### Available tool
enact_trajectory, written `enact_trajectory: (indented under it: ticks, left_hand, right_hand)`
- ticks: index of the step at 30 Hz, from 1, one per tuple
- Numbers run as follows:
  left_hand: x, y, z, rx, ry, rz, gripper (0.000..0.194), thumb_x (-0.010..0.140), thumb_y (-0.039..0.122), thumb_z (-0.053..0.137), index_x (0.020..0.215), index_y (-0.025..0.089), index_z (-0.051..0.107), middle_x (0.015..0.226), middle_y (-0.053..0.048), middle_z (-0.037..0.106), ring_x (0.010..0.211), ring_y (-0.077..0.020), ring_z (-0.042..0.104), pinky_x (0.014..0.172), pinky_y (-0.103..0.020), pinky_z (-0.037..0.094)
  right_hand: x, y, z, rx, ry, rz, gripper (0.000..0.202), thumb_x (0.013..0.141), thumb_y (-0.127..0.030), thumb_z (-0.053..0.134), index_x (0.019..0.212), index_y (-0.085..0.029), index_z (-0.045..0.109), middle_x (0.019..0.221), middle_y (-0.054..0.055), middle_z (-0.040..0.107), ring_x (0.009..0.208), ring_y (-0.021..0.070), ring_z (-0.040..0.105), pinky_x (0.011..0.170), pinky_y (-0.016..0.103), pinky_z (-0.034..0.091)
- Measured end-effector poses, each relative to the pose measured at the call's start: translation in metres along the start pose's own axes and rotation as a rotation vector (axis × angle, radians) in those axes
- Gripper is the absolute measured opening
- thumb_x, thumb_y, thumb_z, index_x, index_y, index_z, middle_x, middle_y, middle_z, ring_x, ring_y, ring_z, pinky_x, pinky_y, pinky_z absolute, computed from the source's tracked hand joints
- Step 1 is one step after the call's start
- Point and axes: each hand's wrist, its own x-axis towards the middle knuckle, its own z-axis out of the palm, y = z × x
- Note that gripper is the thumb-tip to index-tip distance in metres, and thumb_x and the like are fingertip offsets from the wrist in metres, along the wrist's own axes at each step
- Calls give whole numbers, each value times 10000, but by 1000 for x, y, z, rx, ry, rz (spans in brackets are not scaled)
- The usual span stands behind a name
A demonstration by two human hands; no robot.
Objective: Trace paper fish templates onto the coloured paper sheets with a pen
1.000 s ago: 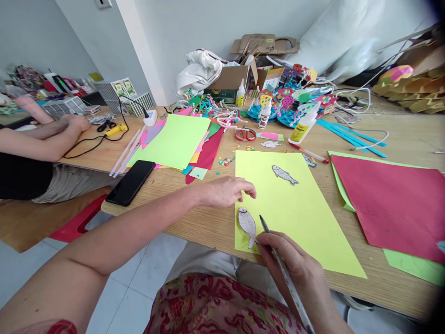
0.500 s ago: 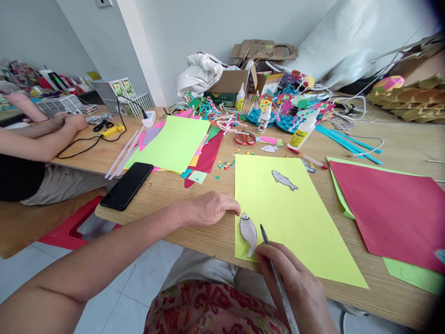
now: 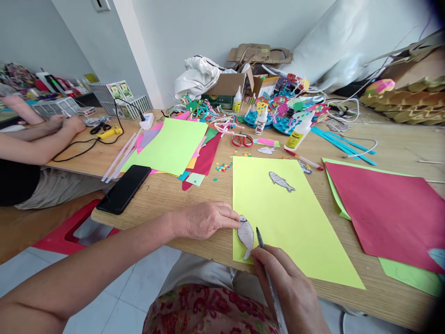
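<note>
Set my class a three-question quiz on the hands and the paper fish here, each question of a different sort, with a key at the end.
1. Multiple choice: how many fish cut-outs lie on the yellow sheet?
(a) one
(b) two
(c) five

2. True or false: the left hand is holding the red-handled scissors.

3. Fill the gap: the right hand holds a ____.

Key: 1 (b); 2 false; 3 pen.
</note>
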Motion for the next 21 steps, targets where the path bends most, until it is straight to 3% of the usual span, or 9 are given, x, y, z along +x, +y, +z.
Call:
enact_trajectory:
  ticks: [9,21]
  left_hand:
    - [1,6,-1,90,-42,3,391,870,40,329,1166,83,581,1233,-100,566,1075,-198,497,999,-313,370]
    - [1,8,-2,114,-19,0,373,861,40,366,1149,97,597,1199,-95,579,1040,-205,486,978,-305,376]
  right_hand:
    - [1,2,1,-41,-51,-37,216,878,-124,366,975,-214,537,837,46,586,718,156,584,582,233,462]
    - [2,4,2,-12,-29,-87,204,888,-103,363,999,-190,511,828,49,574,716,154,563,577,238,448]
